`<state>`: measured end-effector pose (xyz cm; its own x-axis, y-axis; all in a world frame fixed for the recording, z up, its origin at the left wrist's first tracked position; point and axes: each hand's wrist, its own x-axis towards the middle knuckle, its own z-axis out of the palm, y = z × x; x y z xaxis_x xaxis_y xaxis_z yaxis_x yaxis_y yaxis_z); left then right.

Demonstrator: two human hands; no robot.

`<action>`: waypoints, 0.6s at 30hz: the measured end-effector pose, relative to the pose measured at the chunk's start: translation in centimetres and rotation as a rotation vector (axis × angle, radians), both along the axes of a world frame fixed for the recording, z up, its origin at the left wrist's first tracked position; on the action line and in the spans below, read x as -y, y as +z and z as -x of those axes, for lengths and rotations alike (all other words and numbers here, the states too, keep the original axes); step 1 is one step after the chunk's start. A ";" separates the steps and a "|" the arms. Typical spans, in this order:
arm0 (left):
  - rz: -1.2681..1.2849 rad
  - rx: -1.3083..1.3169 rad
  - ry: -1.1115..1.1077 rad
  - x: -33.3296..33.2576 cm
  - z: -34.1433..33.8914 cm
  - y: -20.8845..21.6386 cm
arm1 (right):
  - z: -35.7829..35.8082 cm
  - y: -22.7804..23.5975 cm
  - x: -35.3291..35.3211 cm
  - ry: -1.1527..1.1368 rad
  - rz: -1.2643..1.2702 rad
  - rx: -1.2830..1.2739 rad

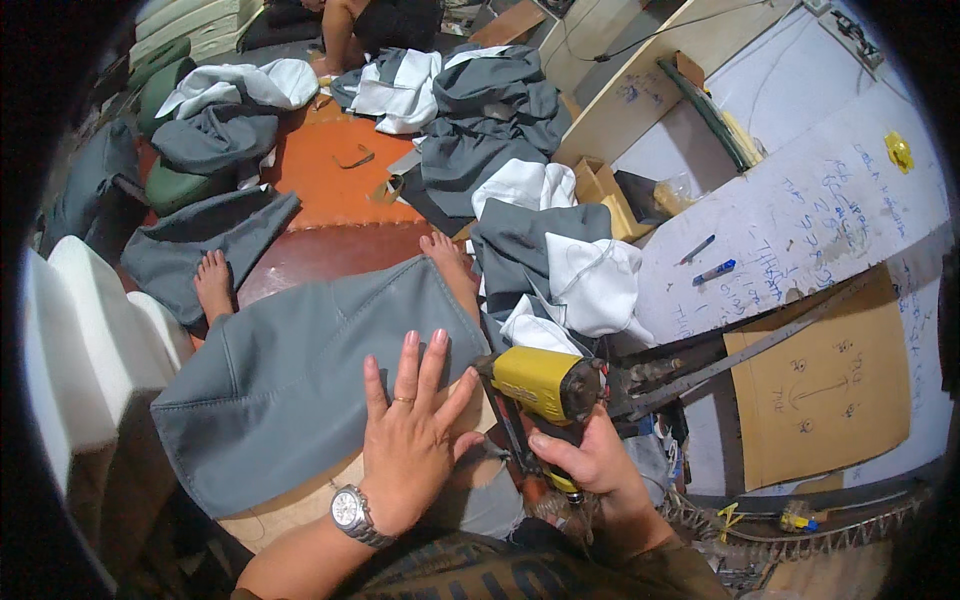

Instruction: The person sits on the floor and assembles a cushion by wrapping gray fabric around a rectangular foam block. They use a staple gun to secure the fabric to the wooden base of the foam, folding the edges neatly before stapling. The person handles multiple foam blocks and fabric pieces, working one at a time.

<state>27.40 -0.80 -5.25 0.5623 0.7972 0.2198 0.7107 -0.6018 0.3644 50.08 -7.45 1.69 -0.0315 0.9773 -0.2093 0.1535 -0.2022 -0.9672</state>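
Grey cover (pixel 285 375) lies near two bare feet (pixel 213 287) — left hand (pixel 408 432) spread atop, right hand (pixel 600 462) gripping one stapler (pixel 535 380).

My right hand (pixel 592 462) partly hides the yellow tool (pixel 535 380), my left hand (pixel 408 445) the grey cover (pixel 290 370); at the top edge, another person (pixel 400 25) is cut off.

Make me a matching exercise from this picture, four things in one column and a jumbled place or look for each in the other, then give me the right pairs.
Things
1. Yellow tool
2. Left hand
3. Pens
4. Cardboard

Place or look
A. Brown, with drawn marks
B. Held in the right hand
C. Lying on the white board
D. Flat on the grey cover

Right pairs: 1-B, 2-D, 3-C, 4-A
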 end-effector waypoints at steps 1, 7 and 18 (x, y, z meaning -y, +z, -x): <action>0.039 -0.017 0.003 0.0 0.1 0.0 | 0.1 0.0 0.0 0.008 0.004 0.031; 0.010 0.054 0.098 -0.2 0.2 -0.2 | -0.1 0.3 0.7 -0.057 0.051 0.055; -0.003 -0.045 0.115 -0.1 1.5 0.1 | -0.9 -1.9 3.9 -0.125 0.114 -0.135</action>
